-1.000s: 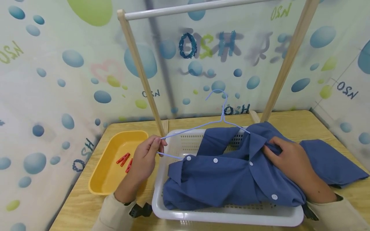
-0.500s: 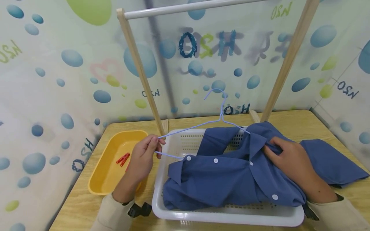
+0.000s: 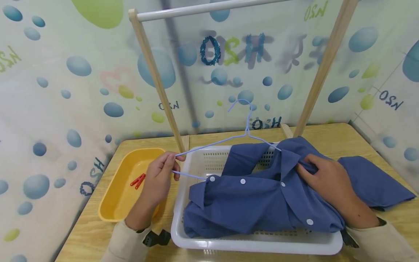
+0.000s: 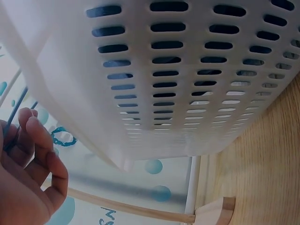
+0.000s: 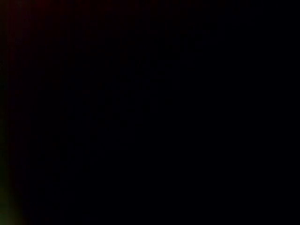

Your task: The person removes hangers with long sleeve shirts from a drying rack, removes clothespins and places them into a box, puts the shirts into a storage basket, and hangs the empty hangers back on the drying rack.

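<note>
Surroundings, left to right. On the wooden table point(image 3: 83, 236), a yellow tray point(image 3: 119, 198) contains red clothespins point(image 3: 138, 181); the left forearm crosses in front of its right side. Next is the rack's left wooden post point(image 3: 158, 78), behind the left hand, carrying a white rod point(image 3: 209, 8) across to the right post point(image 3: 322, 76). A white slotted basket point(image 3: 258, 246) sits in front of the rack; its side fills most of the left wrist view. A patterned backdrop point(image 3: 203, 91) stands behind.

Hands and work. The left hand point(image 3: 158, 178), near the basket's left rim, pinches the left end of a blue wire hanger point(image 3: 247, 132) between thumb and fingers. The hanger extends rightward over the basket, hook up, its right end hidden under the collar of a blue shirt point(image 3: 242, 207). The shirt lies in the basket, between the hands; blue cloth extends past the right rim. The right hand point(image 3: 330, 178) grips the shirt beside the collar, fingertips covered by cloth. The right wrist view is too dark to read.
</note>
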Tool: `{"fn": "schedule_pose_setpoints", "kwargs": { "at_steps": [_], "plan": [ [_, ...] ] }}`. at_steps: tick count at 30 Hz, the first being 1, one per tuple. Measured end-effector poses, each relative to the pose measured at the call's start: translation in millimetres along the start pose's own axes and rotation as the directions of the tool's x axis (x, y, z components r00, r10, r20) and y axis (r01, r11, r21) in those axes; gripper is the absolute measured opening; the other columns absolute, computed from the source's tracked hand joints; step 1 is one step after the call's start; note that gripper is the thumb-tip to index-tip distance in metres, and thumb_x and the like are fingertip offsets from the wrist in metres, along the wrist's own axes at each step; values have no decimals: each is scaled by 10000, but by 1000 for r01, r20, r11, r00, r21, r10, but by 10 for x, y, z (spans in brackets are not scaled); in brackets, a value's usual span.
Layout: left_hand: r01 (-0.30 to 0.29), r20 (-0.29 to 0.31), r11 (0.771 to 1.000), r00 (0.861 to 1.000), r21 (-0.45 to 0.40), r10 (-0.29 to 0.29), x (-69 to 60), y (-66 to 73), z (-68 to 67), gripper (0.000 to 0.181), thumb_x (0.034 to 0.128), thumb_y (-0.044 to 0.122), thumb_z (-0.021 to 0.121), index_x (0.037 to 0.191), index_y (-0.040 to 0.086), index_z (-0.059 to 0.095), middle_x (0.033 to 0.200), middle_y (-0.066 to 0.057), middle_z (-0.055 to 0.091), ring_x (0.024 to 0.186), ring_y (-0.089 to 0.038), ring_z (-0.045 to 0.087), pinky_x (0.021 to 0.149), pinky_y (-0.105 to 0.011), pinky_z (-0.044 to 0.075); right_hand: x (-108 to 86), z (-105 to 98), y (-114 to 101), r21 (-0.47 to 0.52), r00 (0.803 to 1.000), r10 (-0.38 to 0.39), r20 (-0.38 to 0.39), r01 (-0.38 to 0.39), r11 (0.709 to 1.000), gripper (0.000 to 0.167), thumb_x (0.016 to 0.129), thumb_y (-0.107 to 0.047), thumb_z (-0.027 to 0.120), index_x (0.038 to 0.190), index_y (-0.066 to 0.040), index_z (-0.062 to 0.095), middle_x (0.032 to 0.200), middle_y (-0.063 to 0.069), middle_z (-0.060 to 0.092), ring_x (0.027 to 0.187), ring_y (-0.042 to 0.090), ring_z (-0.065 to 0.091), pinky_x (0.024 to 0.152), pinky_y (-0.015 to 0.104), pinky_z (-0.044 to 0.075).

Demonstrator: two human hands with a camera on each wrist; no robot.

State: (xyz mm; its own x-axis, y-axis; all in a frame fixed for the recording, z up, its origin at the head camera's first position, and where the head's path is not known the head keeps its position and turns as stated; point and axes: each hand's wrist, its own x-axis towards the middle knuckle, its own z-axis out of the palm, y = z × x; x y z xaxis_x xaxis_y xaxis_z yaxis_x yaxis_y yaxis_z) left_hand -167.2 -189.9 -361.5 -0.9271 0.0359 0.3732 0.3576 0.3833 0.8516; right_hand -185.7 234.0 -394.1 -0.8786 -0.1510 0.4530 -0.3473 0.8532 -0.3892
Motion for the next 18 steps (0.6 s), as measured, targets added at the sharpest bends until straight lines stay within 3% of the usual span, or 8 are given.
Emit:
{"fn": "schedule_pose_setpoints", "kwargs": {
  "at_steps": [9, 18],
  "plan": [
    [-11, -41, 999, 999, -40, 9, 8, 14, -18, 323, 1080, 148, 422, 1001, -50, 664, 687, -179, 522, 563, -239, 523, 540, -255, 486, -4, 15, -21, -7, 1000, -12, -22, 12, 1000, 118, 877, -184, 735, 823, -113, 658, 557, -48, 482, 507, 99, 398, 505, 260, 279],
    [-43, -77, 992, 996, -122, 34, 22, 22, 5, 333, 1075, 98, 411, 969, -112, 647, 634, -7, 522, 515, -147, 484, 517, -237, 469, -9, 3, -9, -7, 1000, -13, -21, 13, 1000, 112, 876, -190, 741, 836, -116, 667, 600, -35, 541, 531, 99, 424, 520, 269, 299]
  ]
}}
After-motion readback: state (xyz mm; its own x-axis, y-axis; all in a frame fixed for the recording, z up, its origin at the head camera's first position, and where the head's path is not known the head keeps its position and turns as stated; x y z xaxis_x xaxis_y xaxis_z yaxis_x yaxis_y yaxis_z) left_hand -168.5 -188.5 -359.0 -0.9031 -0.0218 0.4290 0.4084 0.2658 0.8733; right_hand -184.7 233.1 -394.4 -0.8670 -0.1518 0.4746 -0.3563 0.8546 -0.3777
